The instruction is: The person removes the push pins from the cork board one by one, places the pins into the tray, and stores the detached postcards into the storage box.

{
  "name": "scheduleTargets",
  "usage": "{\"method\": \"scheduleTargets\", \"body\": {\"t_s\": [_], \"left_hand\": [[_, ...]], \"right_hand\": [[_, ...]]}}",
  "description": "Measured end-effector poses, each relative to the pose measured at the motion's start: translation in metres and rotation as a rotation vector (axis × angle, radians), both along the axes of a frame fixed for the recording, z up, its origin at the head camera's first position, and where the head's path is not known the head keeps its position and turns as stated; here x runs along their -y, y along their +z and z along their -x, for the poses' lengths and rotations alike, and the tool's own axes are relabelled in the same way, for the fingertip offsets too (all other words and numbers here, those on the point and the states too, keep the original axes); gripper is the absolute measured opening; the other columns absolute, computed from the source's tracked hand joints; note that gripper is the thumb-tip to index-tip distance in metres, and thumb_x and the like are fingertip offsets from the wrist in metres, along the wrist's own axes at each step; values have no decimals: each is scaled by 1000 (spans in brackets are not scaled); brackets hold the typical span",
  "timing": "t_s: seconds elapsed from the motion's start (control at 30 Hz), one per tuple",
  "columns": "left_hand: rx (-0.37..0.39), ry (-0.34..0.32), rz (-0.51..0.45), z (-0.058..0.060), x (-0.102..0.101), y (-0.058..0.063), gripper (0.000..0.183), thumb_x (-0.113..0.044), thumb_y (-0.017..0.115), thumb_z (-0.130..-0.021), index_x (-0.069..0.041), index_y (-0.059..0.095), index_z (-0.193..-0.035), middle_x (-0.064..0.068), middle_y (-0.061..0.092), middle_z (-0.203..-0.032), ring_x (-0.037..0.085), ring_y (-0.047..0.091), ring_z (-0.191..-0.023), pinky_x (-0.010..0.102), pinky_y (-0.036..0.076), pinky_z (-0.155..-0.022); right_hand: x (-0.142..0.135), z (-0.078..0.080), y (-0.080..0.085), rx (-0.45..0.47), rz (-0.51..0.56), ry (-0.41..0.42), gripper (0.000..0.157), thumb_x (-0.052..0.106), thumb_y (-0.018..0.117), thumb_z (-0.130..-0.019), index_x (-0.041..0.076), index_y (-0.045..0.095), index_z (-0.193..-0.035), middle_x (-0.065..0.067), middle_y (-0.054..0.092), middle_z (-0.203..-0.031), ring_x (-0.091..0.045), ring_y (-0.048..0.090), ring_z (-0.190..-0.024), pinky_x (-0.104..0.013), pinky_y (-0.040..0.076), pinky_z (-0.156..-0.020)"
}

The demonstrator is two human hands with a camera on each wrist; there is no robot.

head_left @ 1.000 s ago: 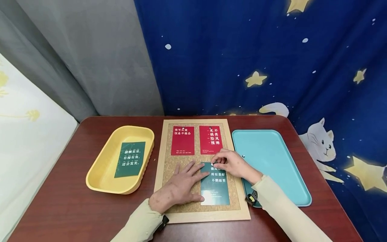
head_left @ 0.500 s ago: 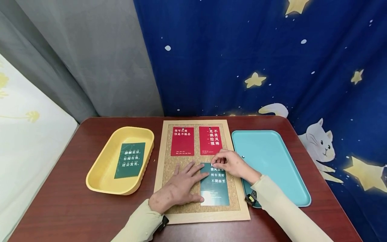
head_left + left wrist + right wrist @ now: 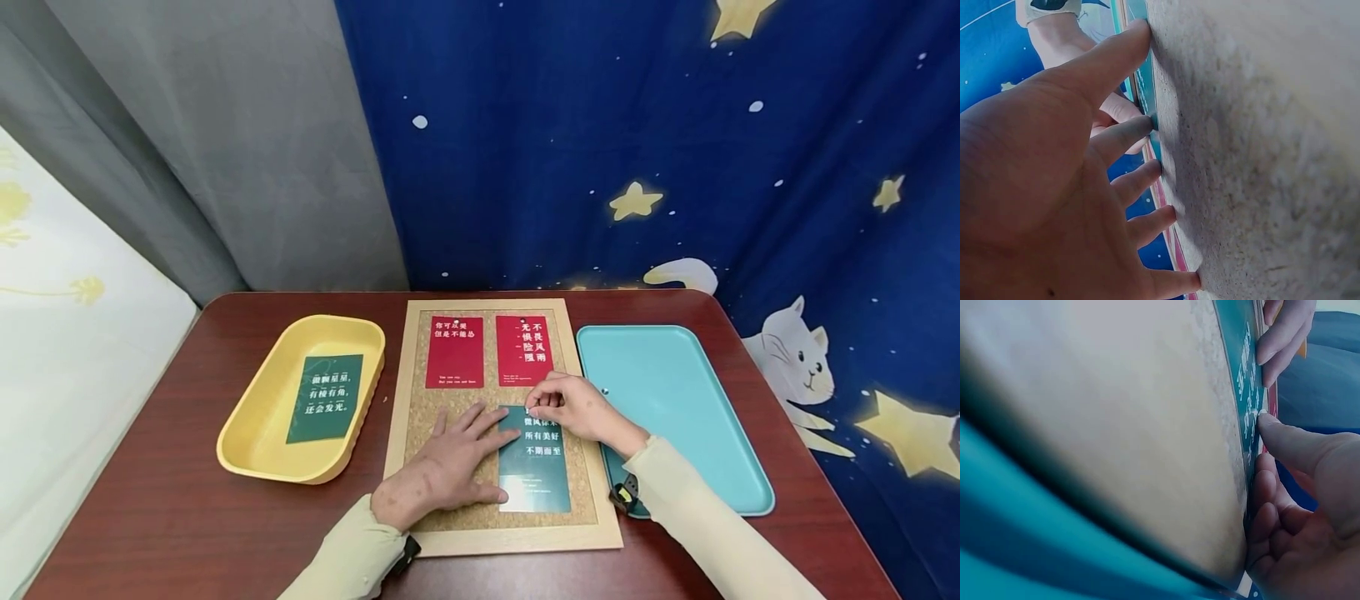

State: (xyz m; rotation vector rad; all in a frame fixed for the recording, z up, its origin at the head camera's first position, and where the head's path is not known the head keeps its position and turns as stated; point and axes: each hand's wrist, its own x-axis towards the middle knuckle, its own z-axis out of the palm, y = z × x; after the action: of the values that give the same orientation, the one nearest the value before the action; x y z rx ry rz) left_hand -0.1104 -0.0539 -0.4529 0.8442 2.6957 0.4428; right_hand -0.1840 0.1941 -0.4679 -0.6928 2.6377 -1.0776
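My left hand (image 3: 450, 467) lies spread on the cork board (image 3: 450, 521), thumb and nearest fingertips pressing the left side of a green card (image 3: 534, 467) with white writing. The other fingertips rest on bare cork, as the left wrist view shows. At the card's top edge, my right hand (image 3: 577, 408) pinches a small pale thumbtack (image 3: 1263, 412) between thumb and forefinger, mostly covered by them. Its remaining fingers are curled against the board. Above, a red card (image 3: 454, 358) and a second red card (image 3: 523, 346) each have a tack near the top.
On the left a yellow basket (image 3: 247, 446) contains another green card (image 3: 324, 400). A turquoise tray (image 3: 690, 417) stands close along the board's right side, with one small tack (image 3: 604, 391) near its left rim. Curtains hang behind the dark red table (image 3: 187, 517).
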Motion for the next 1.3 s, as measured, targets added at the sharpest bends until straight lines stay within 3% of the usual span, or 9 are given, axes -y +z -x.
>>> {"method": "scheduleTargets", "body": {"t_s": [0.73,0.87,1.3], "left_hand": [[1,-4,18,1,-2,1,82,-58,79,-86,-33,46,-157,0,34,-171,34,27,-160,74,22,-124],[-1,-4,15,1,-1,2,82,-57,80,-86,-33,46,-157,1,34,-170,35,27,-160,74,22,-123],[10,7,26,1,-2,2,82,-58,79,-85,-34,46,-157,0,34,-171,34,26,-161,74,21,-124]], "right_hand": [[-4,-3,2,32,28,13,4,14,74,-97,15,78,-95,1,59,-86,-7,49,-79,-21,44,-72],[-5,-3,3,43,61,53,5,13,74,-97,13,78,-96,-1,61,-87,-8,50,-80,-21,45,-72],[-3,-4,3,69,70,34,4,14,74,-97,15,78,-98,1,63,-90,-11,56,-83,-22,49,-75]]}}
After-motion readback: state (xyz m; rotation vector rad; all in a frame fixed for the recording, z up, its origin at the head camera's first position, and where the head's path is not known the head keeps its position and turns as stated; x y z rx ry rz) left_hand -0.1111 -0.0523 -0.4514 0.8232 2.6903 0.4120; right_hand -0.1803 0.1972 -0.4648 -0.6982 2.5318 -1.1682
